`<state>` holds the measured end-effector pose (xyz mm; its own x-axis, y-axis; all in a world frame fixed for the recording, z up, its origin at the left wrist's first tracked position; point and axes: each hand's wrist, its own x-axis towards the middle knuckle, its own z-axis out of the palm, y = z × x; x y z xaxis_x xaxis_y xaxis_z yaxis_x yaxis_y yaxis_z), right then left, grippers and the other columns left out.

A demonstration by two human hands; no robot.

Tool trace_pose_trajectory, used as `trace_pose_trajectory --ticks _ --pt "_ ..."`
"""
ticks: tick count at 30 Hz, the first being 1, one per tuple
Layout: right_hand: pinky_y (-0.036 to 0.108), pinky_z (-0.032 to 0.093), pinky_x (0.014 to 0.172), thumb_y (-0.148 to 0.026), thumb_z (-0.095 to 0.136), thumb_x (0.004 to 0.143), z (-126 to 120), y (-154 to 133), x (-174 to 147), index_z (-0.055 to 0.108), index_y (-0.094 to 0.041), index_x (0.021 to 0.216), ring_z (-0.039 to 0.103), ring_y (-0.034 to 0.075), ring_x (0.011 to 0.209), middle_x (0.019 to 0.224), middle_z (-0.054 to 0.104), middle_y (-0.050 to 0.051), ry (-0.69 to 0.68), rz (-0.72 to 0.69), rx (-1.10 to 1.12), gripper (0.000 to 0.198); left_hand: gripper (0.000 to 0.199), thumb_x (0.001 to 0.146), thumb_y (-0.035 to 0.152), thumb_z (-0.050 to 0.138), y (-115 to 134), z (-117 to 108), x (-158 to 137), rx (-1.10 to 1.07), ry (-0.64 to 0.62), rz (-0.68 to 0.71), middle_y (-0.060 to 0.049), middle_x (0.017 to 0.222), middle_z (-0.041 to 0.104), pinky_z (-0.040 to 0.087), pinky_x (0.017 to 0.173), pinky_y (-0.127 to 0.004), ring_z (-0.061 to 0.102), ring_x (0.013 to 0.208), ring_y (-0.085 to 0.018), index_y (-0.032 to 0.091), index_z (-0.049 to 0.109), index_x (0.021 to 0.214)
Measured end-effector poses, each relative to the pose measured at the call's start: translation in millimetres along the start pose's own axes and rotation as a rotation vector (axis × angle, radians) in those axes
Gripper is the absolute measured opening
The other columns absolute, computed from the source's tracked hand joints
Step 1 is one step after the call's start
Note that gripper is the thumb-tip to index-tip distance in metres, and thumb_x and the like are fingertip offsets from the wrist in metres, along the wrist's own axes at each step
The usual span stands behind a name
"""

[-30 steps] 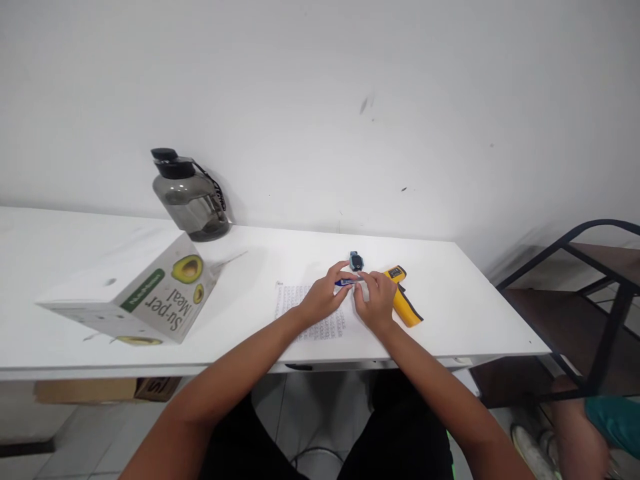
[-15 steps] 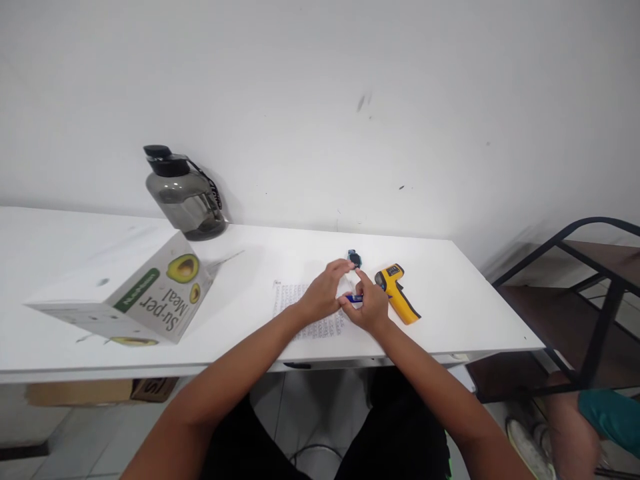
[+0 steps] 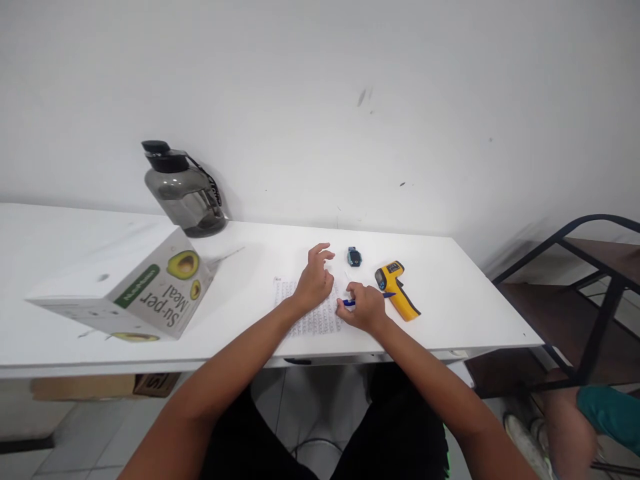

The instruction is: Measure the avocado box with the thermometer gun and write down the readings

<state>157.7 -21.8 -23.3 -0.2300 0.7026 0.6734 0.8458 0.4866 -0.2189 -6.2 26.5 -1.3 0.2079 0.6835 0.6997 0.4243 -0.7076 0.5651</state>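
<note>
the right hand (image 3: 367,307) grips a slim blue plastic pen (image 3: 349,303) crosswise near a written-on white paper sheet (image 3: 314,325), probably laid close for easy reach. the left hand (image 3: 316,280), loosely curled over the sheet, looks empty. a smoky-grey plastic bottle (image 3: 185,203) seems part-filled with liquid; the white avocado-printed cardboard box (image 3: 145,293) hides its contents.
</note>
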Motion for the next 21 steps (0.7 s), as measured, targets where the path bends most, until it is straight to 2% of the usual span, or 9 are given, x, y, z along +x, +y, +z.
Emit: trace_pose_trajectory --ticks 5,13,17,21 --pt "0.029 0.037 0.051 -0.041 0.055 0.076 0.6 -0.2 -0.5 0.061 -0.022 0.082 0.054 0.018 0.051 0.058 0.060 0.003 0.016 0.003 0.041 0.021 0.050 0.071 -0.001 0.039 -0.1 -1.6 0.8 0.003 -0.007 -0.021 -0.011 0.137 0.034 0.052 0.091 -0.044 0.050 0.115 -0.020 0.023 0.036 0.115" --pt "0.032 0.043 0.061 -0.049 0.055 0.078 -3.8 -4.3 4.7 0.063 -0.017 0.103 0.062 0.023 0.067 0.076 0.069 0.009 -0.036 -0.065 -0.001 0.042 0.051 0.071 0.000 0.040 0.0 -1.3 0.3 0.002 -0.022 -0.026 -0.011 0.137 0.034 0.052 0.090 -0.043 0.050 0.116 -0.021 0.024 0.036 0.115" --pt "0.032 0.042 0.059 -0.044 0.054 0.078 -3.1 -3.8 3.6 0.064 -0.017 0.103 0.060 0.022 0.062 0.069 0.067 0.007 -0.043 -0.082 -0.051 0.038 0.051 0.071 -0.001 0.040 -1.1 -1.0 -0.2 0.006 -0.023 -0.022 -0.011 0.138 0.034 0.051 0.089 -0.043 0.049 0.117 -0.021 0.024 0.036 0.115" --pt "0.030 0.038 0.054 -0.039 0.055 0.074 -1.3 -1.5 -0.5 0.063 -0.018 0.090 0.056 0.020 0.055 0.062 0.063 0.005 0.001 -0.119 -0.086 0.028 0.052 0.070 -0.002 0.039 -1.4 -1.2 -0.1 0.006 -0.024 -0.012 -0.011 0.138 0.034 0.051 0.091 -0.043 0.047 0.120 -0.021 0.024 0.036 0.115"
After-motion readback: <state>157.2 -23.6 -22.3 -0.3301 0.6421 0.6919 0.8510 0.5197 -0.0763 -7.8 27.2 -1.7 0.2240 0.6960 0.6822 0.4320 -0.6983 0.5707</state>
